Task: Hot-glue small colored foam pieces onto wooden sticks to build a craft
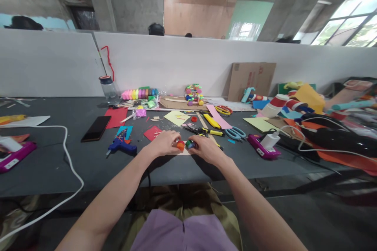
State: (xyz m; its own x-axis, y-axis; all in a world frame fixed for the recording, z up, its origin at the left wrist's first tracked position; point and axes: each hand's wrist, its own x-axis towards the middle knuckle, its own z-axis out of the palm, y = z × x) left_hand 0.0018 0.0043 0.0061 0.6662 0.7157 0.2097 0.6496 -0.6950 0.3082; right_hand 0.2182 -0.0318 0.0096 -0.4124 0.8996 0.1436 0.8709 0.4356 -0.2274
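Observation:
My left hand (165,143) is closed around the side of a small round orange cap (180,146). Close beside it, my right hand (206,149) pinches a green and blue round piece (189,144), perhaps a pair of caps. Both pieces are at a pale flat strip (183,153) on the dark table, with a small gap between them. The fingers partly cover each piece. Behind my hands lie a red cap (193,119), black and yellow pliers (212,131) and a red paper square (152,133).
A blue glue gun (122,146) and a phone (96,128) lie left. On the right are blue-handled scissors (235,133) and a purple power strip (263,148). A yellow cutter (211,120) and colourful clay (140,93) lie further back. A white cable (77,174) crosses the left edge.

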